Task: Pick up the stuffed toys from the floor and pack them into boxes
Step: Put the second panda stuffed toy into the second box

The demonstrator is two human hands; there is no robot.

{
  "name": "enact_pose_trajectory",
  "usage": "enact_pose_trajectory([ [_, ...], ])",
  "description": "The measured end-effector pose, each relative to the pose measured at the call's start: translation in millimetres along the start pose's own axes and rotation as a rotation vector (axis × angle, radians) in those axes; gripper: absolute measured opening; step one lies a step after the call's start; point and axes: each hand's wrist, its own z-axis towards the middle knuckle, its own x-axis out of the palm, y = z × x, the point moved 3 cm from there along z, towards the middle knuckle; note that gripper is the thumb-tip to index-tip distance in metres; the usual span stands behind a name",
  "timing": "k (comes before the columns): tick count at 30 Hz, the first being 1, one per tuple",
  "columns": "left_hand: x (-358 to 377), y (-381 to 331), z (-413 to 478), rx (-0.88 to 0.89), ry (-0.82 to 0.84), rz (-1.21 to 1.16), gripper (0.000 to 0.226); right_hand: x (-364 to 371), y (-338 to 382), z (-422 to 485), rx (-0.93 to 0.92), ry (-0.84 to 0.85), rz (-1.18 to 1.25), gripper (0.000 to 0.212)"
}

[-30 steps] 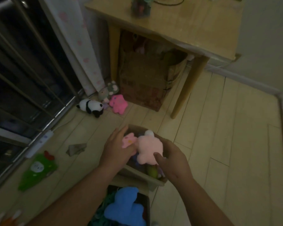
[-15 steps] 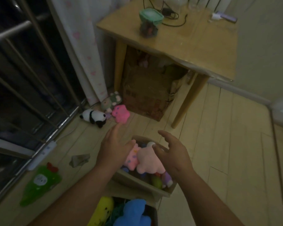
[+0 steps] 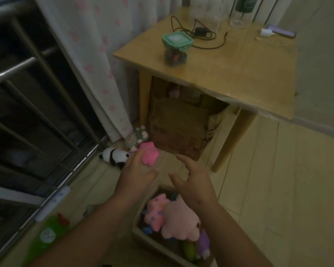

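Wooden floor [image 3: 278, 189] bears the box [image 3: 143, 236]; left hand [image 3: 137, 176] and right hand [image 3: 193, 182] hover empty, fingers spread.

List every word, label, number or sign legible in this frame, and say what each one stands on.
No text is readable in this frame.
cardboard box under the table: dark printed marks on its front, too blurred to read.
dark green bottle cap at the table's far edge: faint marks, too small to read.
green toy at lower left: a white patch, no legible letters.
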Motion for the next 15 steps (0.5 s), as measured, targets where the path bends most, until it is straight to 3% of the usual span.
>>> enact_pose_trajectory([
  [8, 38.7, -21.7, 34.8, -0.049, -0.127, -0.083, 0.064, -42.3, -40.9, 65.2, -0.116, 0.105, -0.029, 0.054],
  [15, 22.1, 14.3, 57.8, -0.095, -0.174, -0.004, 0.06, -5.7, -52.0, 108.3, -0.116, 0.172, 0.002, 0.055],
])
